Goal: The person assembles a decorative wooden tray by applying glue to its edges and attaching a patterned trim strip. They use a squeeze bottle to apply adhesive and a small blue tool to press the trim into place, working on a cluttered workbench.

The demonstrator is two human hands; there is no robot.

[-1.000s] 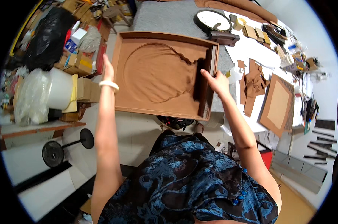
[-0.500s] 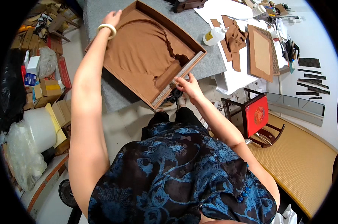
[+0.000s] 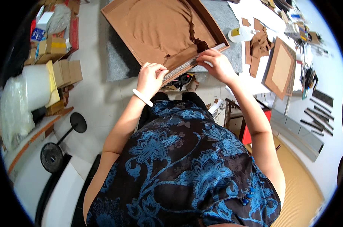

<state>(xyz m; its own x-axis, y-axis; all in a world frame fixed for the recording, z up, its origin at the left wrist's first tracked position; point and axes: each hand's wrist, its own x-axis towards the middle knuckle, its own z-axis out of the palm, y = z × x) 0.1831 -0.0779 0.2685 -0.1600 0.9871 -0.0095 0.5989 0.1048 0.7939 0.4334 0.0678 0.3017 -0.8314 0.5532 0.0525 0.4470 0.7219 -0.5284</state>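
Note:
A shallow brown tray-like box (image 3: 123,37) lies turned at an angle on the grey-covered table, its near corner reaching past the table's edge. Loose, wrinkled brown fabric (image 3: 160,28) covers its inside, with a ragged dark edge on the right. Along the box's near side runs a narrow pale patterned strip (image 3: 182,68). My left hand (image 3: 150,78), a white bangle on its wrist, pinches the strip near its left end. Farther right on the same side, my right hand (image 3: 217,65) has its thumb and fingers closed on the strip; its fingertips are partly hidden.
Right of the box stand a white bottle (image 3: 240,34) and brown fabric scraps (image 3: 260,43), with a framed brown panel (image 3: 280,68) beyond. Below the table's right side is a red-seated chair (image 3: 256,121). Cartons (image 3: 67,72) and a black fan (image 3: 52,157) stand at left.
My left hand has come from the box's far left side to its near edge, and its fingers now pinch the strip. My right hand has shifted along that edge. The whole view has shifted.

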